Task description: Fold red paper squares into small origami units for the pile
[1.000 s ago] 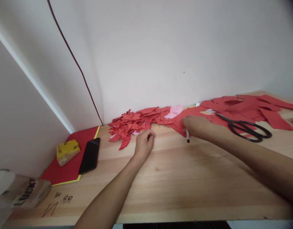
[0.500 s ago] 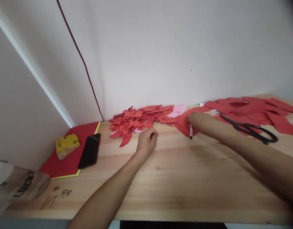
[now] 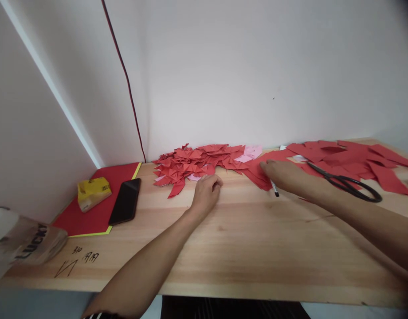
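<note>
our half-curled left hand (image 3: 206,190) looks empty; at its three o'clock, our right hand (image 3: 281,174), seemingly curled round a slim black-and-white marker (image 3: 275,189), should press flat red paper (image 3: 257,172) lightly.

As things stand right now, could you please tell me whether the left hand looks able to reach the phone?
Probably yes: wooden tabletop stretches between the left hand and the phone, and nothing lies on top of the phone.

Red paper (image 3: 256,172), black-and-white pen (image 3: 275,189)
</note>
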Demonstrator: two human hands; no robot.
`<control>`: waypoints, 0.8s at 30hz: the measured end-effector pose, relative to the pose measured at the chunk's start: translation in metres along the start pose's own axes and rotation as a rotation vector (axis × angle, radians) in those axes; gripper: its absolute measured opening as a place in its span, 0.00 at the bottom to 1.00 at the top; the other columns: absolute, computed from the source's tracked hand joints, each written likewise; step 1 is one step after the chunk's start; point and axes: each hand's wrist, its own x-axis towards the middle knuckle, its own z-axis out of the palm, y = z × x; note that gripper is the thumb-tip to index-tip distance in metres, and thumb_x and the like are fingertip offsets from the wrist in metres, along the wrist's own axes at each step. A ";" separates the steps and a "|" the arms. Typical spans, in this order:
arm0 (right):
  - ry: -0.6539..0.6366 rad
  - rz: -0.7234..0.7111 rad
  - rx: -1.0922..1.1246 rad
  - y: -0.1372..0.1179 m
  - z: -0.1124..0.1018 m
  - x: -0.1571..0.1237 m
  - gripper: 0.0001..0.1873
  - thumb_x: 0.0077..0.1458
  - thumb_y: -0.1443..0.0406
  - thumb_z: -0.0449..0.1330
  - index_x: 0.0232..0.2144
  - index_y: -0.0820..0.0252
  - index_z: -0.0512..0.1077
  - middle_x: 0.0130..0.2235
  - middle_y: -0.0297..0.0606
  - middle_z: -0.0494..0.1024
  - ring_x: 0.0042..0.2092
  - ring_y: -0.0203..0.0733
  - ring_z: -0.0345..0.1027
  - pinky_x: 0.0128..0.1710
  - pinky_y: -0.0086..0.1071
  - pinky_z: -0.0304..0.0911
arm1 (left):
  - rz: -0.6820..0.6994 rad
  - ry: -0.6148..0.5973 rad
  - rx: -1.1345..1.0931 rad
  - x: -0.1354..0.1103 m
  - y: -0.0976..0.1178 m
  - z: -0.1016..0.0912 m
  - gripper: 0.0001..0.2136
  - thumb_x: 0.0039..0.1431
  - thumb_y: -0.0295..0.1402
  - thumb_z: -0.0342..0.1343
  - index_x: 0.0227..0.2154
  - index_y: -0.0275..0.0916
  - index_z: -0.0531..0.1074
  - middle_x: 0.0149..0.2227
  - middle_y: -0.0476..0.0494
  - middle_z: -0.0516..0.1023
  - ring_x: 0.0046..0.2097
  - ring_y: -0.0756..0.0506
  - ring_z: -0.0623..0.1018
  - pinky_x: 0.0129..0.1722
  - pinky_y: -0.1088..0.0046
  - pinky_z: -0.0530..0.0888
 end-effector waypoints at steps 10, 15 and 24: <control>-0.010 -0.044 0.028 0.002 -0.013 -0.018 0.09 0.48 0.75 0.57 0.23 0.59 0.64 0.22 0.36 0.70 0.23 0.36 0.60 0.25 0.33 0.49 | 0.006 0.001 0.003 0.000 -0.001 0.000 0.10 0.52 0.18 0.49 0.27 0.39 0.71 0.32 0.46 0.77 0.38 0.45 0.74 0.41 0.69 0.69; -0.013 -0.131 0.111 -0.009 -0.004 -0.038 0.08 0.44 0.73 0.55 0.22 0.56 0.61 0.21 0.30 0.67 0.23 0.35 0.57 0.24 0.32 0.46 | 0.028 -0.004 -0.001 0.000 0.001 -0.001 0.10 0.52 0.20 0.50 0.34 0.38 0.72 0.36 0.43 0.77 0.40 0.43 0.74 0.43 0.67 0.70; 0.017 -0.306 0.354 -0.027 0.003 -0.045 0.06 0.51 0.70 0.54 0.26 0.55 0.65 0.26 0.32 0.72 0.27 0.37 0.62 0.26 0.30 0.53 | 0.436 -0.136 0.110 -0.007 0.015 0.003 0.13 0.61 0.22 0.48 0.40 0.42 0.75 0.53 0.42 0.74 0.52 0.42 0.71 0.53 0.61 0.65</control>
